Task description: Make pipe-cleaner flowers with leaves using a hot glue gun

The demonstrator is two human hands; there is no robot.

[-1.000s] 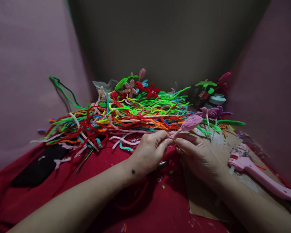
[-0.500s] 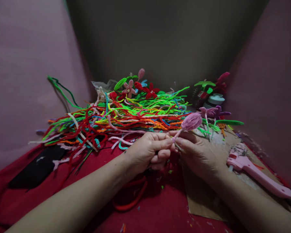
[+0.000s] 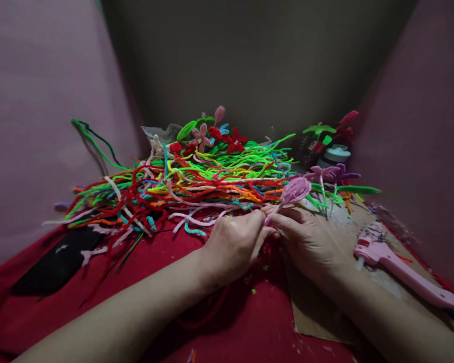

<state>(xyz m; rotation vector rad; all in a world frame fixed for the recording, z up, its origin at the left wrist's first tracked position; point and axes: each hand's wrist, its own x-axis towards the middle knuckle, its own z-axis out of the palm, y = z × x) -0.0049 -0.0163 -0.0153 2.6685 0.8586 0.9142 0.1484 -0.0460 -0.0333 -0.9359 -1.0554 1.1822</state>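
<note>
A pink pipe-cleaner flower bud (image 3: 296, 190) tilts up to the right above my hands, on a short thin stem. My right hand (image 3: 306, 234) pinches that stem between thumb and fingers. My left hand (image 3: 236, 242) is closed at the stem's lower end, its back turned up, so most of its fingers are hidden. A small pink wrapped bit of stem shows between the two hands. Behind them lies a big heap of loose pipe cleaners (image 3: 219, 174) in green, red, orange, white and other colours.
To the right, a pink hot glue gun (image 3: 401, 269) rests on a cardboard sheet (image 3: 318, 315). A black phone-like slab (image 3: 55, 264) lies at left on the red cloth (image 3: 219, 333). Finished pipe-cleaner flowers (image 3: 236, 141) sit atop the heap; a lidded bottle (image 3: 335, 155) stands at back right.
My left hand has rolled over so its back faces up and its fingers are tucked from view. The bud has shifted slightly left and down; my right hand keeps its pinch.
</note>
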